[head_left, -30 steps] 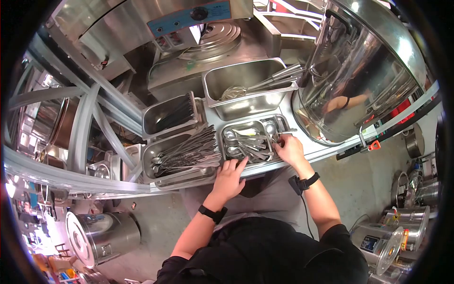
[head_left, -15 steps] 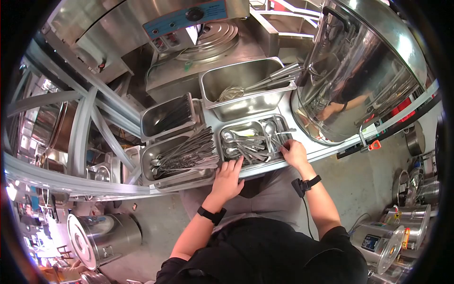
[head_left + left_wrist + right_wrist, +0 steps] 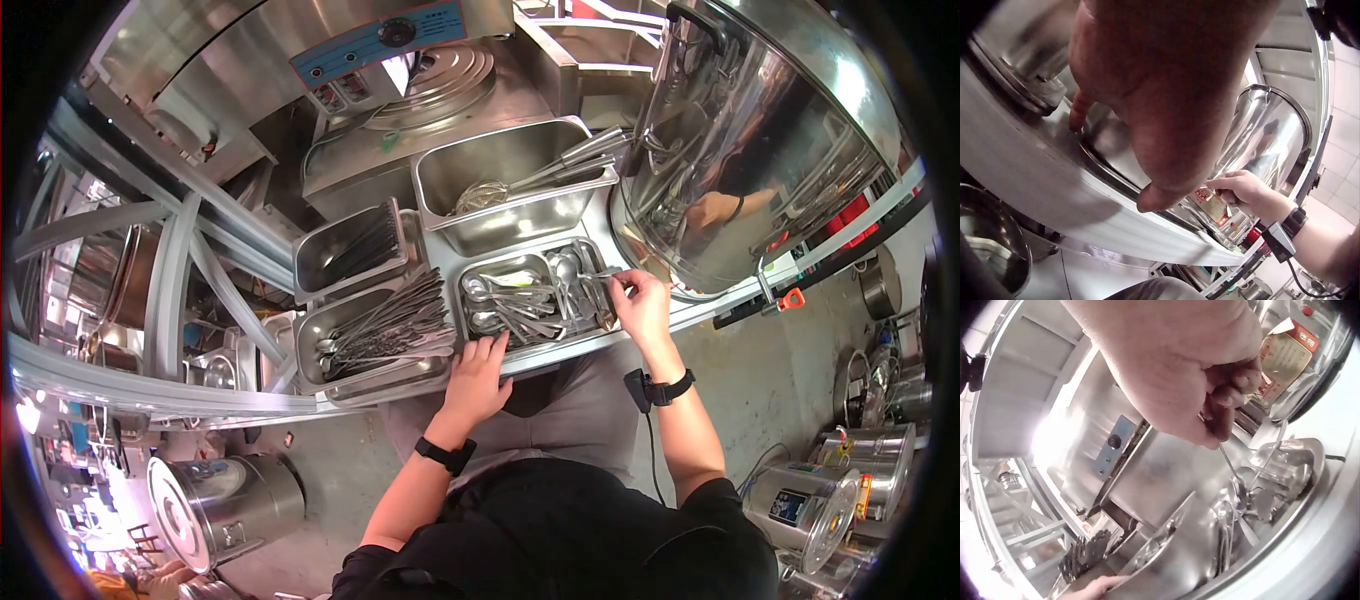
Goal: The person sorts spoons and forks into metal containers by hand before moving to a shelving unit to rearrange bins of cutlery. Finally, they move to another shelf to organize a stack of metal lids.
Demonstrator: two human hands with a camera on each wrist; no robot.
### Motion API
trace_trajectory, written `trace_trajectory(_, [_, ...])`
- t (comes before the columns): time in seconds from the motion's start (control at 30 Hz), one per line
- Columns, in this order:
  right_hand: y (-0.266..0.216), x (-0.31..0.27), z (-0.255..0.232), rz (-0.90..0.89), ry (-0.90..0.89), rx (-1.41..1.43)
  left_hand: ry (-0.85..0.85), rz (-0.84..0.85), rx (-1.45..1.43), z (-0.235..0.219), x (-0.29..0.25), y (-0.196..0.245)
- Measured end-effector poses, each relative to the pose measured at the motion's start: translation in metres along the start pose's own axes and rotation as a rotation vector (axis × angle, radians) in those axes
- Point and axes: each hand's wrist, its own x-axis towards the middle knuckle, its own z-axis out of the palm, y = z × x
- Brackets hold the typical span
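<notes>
In the head view, my right hand (image 3: 643, 305) is at the right end of a shallow metal pan (image 3: 503, 258) of loose cutlery. Its thumb and fingers pinch the handle of a small metal spoon (image 3: 1238, 484), whose bowl hangs over the cutlery in the right wrist view. Several spoons (image 3: 520, 300) lie jumbled in the pan's left section, and more spoons (image 3: 567, 272) lie in its narrower right section. My left hand (image 3: 478, 380) rests by the front rim with fingers extended, holding nothing.
To the left, a metal pan (image 3: 310, 372) is heaped with long-handled utensils (image 3: 395, 325), and another pan (image 3: 310, 278) holds dark utensils. Whisks (image 3: 490, 195) lie in a deep pan (image 3: 515, 220) behind. A large steel pot (image 3: 740, 180) stands close to my right hand.
My right hand has moved from within the pan's right section to the right and up, with a spoon between its fingers. The left hand has stayed almost still at the front rim.
</notes>
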Motion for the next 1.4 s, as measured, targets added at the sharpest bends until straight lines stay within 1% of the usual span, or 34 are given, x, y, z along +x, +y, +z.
trace_trajectory(0.03, [-0.007,0.0,-0.003,0.034,0.026,0.047,-0.005,-0.006,-0.006,0.0,0.0,0.0])
trace_trajectory(0.07, [-0.009,0.001,-0.003,0.032,0.024,0.045,-0.004,-0.008,-0.008,-0.001,0.0,0.0])
trace_trajectory(0.13, [-0.014,0.002,-0.001,0.12,0.02,0.226,-0.006,-0.01,-0.018,-0.002,0.0,0.001])
trace_trajectory(0.17, [-0.011,0.002,0.007,0.117,0.019,0.223,-0.003,-0.011,-0.02,-0.001,-0.001,0.001])
trace_trajectory(0.23, [0.0,0.0,0.032,0.229,-0.057,0.604,0.014,0.0,-0.027,0.0,-0.001,0.0])
trace_trajectory(0.33, [-0.014,-0.012,0.06,0.26,-0.176,0.653,0.006,-0.001,-0.025,-0.002,-0.001,0.001])
trace_trajectory(0.4, [-0.014,-0.025,0.085,0.175,-0.29,0.65,0.015,0.008,-0.021,-0.002,-0.001,0.0])
trace_trajectory(0.43, [-0.032,-0.027,0.077,0.147,-0.431,0.466,0.02,0.022,-0.015,-0.002,-0.001,-0.001])
trace_trajectory(0.47, [-0.049,-0.029,0.064,0.066,-0.508,0.247,0.023,0.017,-0.013,-0.002,-0.001,-0.002])
trace_trajectory(0.53, [-0.047,-0.034,0.068,-0.235,-0.311,0.198,0.031,0.033,-0.021,-0.004,-0.001,-0.001])
trace_trajectory(0.57, [-0.045,-0.033,0.067,-0.236,-0.314,0.197,0.035,0.031,-0.025,-0.005,-0.001,0.0])
trace_trajectory(0.63, [-0.039,-0.028,0.058,-0.171,-0.266,0.136,0.037,0.03,-0.033,-0.005,-0.001,0.0])
trace_trajectory(0.67, [-0.029,-0.026,0.055,-0.166,-0.21,0.103,0.038,0.032,-0.037,-0.005,-0.001,0.0])
trace_trajectory(0.73, [-0.005,-0.02,0.05,-0.056,-0.222,-0.013,0.034,0.039,-0.042,-0.003,-0.001,-0.001])
trace_trajectory(0.77, [0.011,-0.02,0.049,-0.067,-0.187,-0.076,0.034,0.039,-0.044,-0.003,-0.001,-0.002])
trace_trajectory(0.8, [0.014,-0.019,0.044,-0.065,-0.185,-0.078,0.033,0.043,-0.045,-0.003,-0.001,-0.002])
trace_trajectory(0.87, [0.015,-0.018,0.034,0.123,-0.267,-0.242,0.035,0.034,-0.047,-0.002,-0.001,-0.002])
trace_trajectory(0.9, [0.014,-0.017,0.031,0.169,-0.32,-0.269,0.035,0.035,-0.046,-0.002,-0.001,-0.001])
trace_trajectory(1.03, [0.041,-0.024,0.046,0.157,-0.303,-0.268,0.023,0.023,-0.035,-0.002,-0.001,-0.001])
trace_trajectory(1.07, [0.047,-0.025,0.05,0.151,-0.275,-0.251,0.025,0.024,-0.032,-0.002,-0.001,-0.001])
trace_trajectory(1.13, [0.048,-0.022,0.052,0.148,-0.246,-0.228,0.016,0.021,-0.024,-0.003,0.0,0.0])
trace_trajectory(1.23, [0.051,-0.018,0.052,0.183,-0.293,-0.249,0.015,0.019,-0.016,-0.001,0.0,-0.001])
trace_trajectory(1.33, [0.056,-0.017,0.052,0.153,-0.278,-0.228,0.017,0.015,-0.007,0.002,0.0,-0.001])
trace_trajectory(1.4, [0.053,-0.016,0.051,0.157,-0.261,-0.274,0.012,0.005,-0.001,0.002,0.001,-0.001])
